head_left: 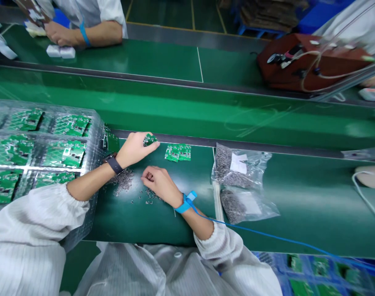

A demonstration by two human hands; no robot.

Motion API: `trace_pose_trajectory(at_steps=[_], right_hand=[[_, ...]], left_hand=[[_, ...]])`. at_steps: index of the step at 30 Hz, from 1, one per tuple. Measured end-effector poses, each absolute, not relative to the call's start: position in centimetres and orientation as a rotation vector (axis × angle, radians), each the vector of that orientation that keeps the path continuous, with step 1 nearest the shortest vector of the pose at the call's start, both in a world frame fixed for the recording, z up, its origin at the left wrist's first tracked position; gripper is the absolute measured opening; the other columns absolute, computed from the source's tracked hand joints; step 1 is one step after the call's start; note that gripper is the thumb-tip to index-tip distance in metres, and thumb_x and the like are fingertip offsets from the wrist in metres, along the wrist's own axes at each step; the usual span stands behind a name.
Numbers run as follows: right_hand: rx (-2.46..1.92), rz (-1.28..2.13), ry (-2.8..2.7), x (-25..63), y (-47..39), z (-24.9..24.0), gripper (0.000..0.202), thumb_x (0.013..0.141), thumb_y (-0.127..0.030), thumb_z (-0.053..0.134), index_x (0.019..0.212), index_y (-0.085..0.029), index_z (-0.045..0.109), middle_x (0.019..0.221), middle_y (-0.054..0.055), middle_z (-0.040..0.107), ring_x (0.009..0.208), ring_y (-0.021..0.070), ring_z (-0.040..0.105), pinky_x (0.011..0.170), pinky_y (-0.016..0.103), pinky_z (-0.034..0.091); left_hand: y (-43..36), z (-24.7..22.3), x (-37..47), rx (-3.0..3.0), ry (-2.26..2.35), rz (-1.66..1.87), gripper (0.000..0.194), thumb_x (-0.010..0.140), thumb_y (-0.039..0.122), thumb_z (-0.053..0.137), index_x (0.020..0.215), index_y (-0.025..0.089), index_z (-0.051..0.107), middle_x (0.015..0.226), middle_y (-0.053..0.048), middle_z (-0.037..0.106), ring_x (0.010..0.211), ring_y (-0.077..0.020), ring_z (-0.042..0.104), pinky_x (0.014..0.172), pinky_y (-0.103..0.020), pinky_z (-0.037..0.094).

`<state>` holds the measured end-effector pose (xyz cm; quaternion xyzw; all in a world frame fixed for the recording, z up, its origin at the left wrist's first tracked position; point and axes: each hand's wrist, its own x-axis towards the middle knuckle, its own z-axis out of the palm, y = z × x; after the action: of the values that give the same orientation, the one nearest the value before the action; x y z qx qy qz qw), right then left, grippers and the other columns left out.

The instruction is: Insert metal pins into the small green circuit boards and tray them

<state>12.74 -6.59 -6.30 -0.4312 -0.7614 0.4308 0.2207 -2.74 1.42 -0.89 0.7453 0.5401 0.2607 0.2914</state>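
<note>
My left hand (133,149), with a dark watch at the wrist, holds a small green circuit board (149,140) between thumb and fingers, above the green tabletop (187,222). My right hand (159,183), wearing a blue wrist strap (187,202), has its fingers curled together just above scattered small metal parts (149,196); anything between its fingertips is too small to make out. A larger heap of such parts (123,181) lies beneath my left wrist. Green boards (178,152) lie side by side right of my left hand.
A clear compartment tray (96,123) of boards stands at the left. Two plastic bags (239,166) of small parts lie to the right. The strap's blue cord (276,236) crosses the table. Across the divider (175,111), a person's hand (59,33) works. Blue trays (280,267) show lower right.
</note>
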Motion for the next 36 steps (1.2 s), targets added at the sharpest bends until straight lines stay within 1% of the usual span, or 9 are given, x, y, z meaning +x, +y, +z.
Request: trace_pose_trajectory(at_steps=[2,5,11,15,20,23,26,32,36], right_hand=[[-1.186,1.287,-1.828,13.9,-6.2,-6.7,0.01,0.092,-0.013,0.066,0.095,-0.023,0.065,0.079,-0.002,0.064,0.075,0.0159,0.063,0.071,0.028,0.054],[-1.173,1.261,-1.51,15.3,-5.4,-7.3,0.013,0.095,-0.024,0.064,0.107,-0.025,0.07,0.088,0.001,0.066,0.078,0.0162,0.065,0.07,0.029,0.059],[-1.149,1.173,-1.158,16.4,-4.4,-7.9,0.008,0.089,-0.032,0.074,0.092,-0.025,0.072,0.092,0.002,0.071,0.088,0.0192,0.069,0.079,0.035,0.064],[-1.156,1.094,-1.12,16.3,-4.4,-7.8,0.009,0.087,-0.033,0.076,0.088,-0.024,0.073,0.092,0.003,0.072,0.086,0.019,0.069,0.077,0.035,0.062],[-1.154,1.23,-1.057,15.9,-4.5,-8.3,0.012,0.089,-0.035,0.072,0.092,-0.025,0.067,0.091,0.002,0.072,0.085,0.0193,0.071,0.08,0.038,0.063],[-1.155,1.259,-1.065,15.6,-4.6,-8.5,0.012,0.088,-0.034,0.073,0.094,-0.025,0.067,0.095,0.003,0.075,0.091,0.0203,0.072,0.086,0.04,0.062],[-1.153,1.259,-1.048,15.4,-4.7,-8.6,0.016,0.088,-0.032,0.074,0.101,-0.025,0.068,0.093,0.002,0.076,0.09,0.0196,0.073,0.085,0.038,0.062],[-1.114,1.225,-1.008,15.3,-4.8,-8.6,0.006,0.088,-0.029,0.076,0.089,-0.024,0.074,0.094,0.003,0.076,0.093,0.0203,0.074,0.086,0.037,0.062],[-1.12,1.25,-0.969,15.3,-4.7,-8.5,0.01,0.087,-0.031,0.075,0.094,-0.024,0.07,0.091,0.002,0.076,0.091,0.0209,0.076,0.086,0.039,0.061]], left_hand=[[1.4,-0.7,-2.7,1.813,1.486,0.728,0.028,0.091,0.038,0.065,0.076,0.016,0.073,0.069,-0.003,0.074,0.066,-0.017,0.07,0.069,-0.028,0.052],[1.4,-0.7,-2.6,1.531,1.459,0.728,0.026,0.088,0.038,0.069,0.076,0.015,0.072,0.07,-0.005,0.075,0.059,-0.0152,0.068,0.063,-0.028,0.056],[1.2,-0.9,-2.2,1.328,1.356,0.605,0.023,0.085,0.034,0.073,0.072,0.015,0.07,0.069,-0.006,0.073,0.056,-0.0128,0.065,0.057,-0.026,0.057],[1.0,-0.9,-2.1,1.271,1.258,0.533,0.015,0.084,0.029,0.072,0.083,0.014,0.073,0.079,-0.007,0.076,0.064,-0.0142,0.068,0.062,-0.028,0.059],[0.8,-1.1,-2.2,1.383,1.218,0.501,0.011,0.084,0.022,0.065,0.086,0.016,0.074,0.083,-0.008,0.078,0.073,-0.0169,0.072,0.069,-0.031,0.061],[0.9,-1.4,-2.2,1.447,1.211,0.495,0.011,0.085,0.021,0.062,0.088,0.017,0.072,0.085,-0.008,0.079,0.075,-0.0176,0.073,0.072,-0.032,0.062],[0.7,-1.7,-2.1,1.499,1.204,0.504,0.014,0.086,0.021,0.059,0.093,0.017,0.07,0.09,-0.007,0.079,0.077,-0.0173,0.074,0.075,-0.033,0.062],[0.3,-2.0,-1.9,1.775,1.224,0.456,0.016,0.091,0.023,0.054,0.094,0.019,0.069,0.088,-0.002,0.076,0.081,-0.0173,0.072,0.082,-0.034,0.056],[0.3,-2.1,-1.9,1.881,1.17,0.375,0.02,0.095,0.026,0.052,0.092,0.02,0.07,0.087,-0.001,0.076,0.081,-0.0178,0.07,0.08,-0.034,0.053]])
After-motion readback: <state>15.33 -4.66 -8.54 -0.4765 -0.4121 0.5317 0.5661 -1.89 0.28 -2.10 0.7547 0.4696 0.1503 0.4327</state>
